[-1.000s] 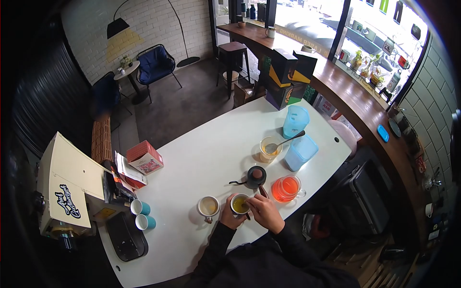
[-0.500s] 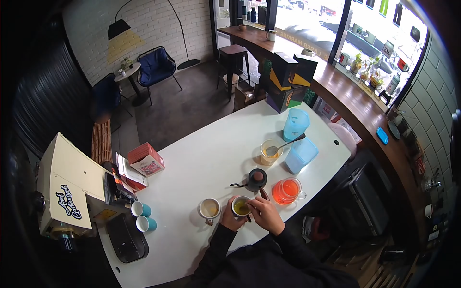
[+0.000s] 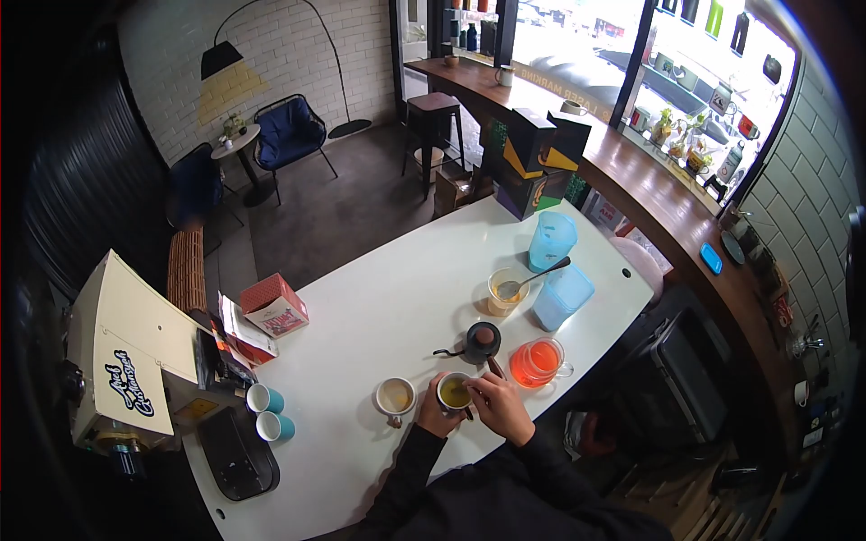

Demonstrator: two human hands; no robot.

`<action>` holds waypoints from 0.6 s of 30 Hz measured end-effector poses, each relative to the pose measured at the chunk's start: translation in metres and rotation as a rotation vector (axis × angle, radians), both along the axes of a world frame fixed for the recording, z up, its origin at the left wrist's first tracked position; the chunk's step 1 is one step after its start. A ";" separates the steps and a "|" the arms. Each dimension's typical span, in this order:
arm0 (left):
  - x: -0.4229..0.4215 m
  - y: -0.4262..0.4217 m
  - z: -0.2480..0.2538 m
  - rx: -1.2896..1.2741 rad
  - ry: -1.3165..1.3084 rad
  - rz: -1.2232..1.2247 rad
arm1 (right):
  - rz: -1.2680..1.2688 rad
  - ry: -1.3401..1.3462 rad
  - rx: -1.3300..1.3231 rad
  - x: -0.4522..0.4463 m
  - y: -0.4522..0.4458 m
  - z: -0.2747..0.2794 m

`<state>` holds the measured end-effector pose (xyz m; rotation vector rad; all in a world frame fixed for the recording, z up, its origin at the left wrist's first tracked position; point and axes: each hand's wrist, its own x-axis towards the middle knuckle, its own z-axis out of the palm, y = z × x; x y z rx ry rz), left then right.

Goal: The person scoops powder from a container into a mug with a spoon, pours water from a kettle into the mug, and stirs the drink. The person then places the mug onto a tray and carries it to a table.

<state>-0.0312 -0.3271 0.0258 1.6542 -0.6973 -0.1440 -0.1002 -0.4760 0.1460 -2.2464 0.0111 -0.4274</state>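
Near the front edge of the white, rounded-edged table (image 3: 365,316), the left hand (image 3: 434,417) wraps a small, round, pale cup (image 3: 442,384), fingers curled closed around its side. The right hand (image 3: 503,410) bends over the rim, thumb and fingertips drawn nearly together; whether they pinch a thin stirrer, I cannot tell. The cup already contains yellow-green liquid (image 3: 455,395), and work on it looks under way rather than finished, as both hands are engaged there. From this cup, at 9 o'clock, stands a white, round, handled mug (image 3: 395,397) with pale contents, touched by neither hand. At 1 o'clock sits a black, round, thin-spouted kettle (image 3: 473,348), its brown handle just beside the right hand. Between 2 and 3 o'clock, a clear, handled jug (image 3: 537,363) is well filled with red liquid. Farther along 1 o'clock, a dark-handled metal spoon (image 3: 538,274) rests in a clear, round tub (image 3: 499,307) with some yellowish content. Beyond, towards 1 and 2 o'clock, stand two translucent blue plastic containers (image 3: 565,299), both apart from the hands.
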 end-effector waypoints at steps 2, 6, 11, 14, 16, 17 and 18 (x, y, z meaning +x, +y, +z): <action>0.000 0.001 -0.001 0.005 -0.001 0.000 | 0.002 -0.006 0.002 -0.001 0.002 0.001; 0.000 0.000 0.000 0.015 -0.020 0.011 | 0.001 0.020 0.018 -0.004 0.006 0.004; 0.000 -0.002 -0.005 -0.013 -0.031 0.007 | -0.011 0.032 0.010 -0.007 0.010 0.009; 0.000 -0.001 -0.006 0.003 -0.014 0.011 | -0.022 0.049 0.057 -0.008 0.013 0.008; 0.001 -0.001 -0.004 0.023 -0.032 0.024 | -0.026 0.044 0.061 -0.007 0.012 0.005; 0.001 -0.001 -0.003 0.011 -0.045 0.014 | -0.019 0.040 0.058 -0.006 0.011 0.003; 0.001 -0.001 -0.002 0.001 -0.057 0.004 | -0.012 0.035 0.050 -0.005 0.010 0.002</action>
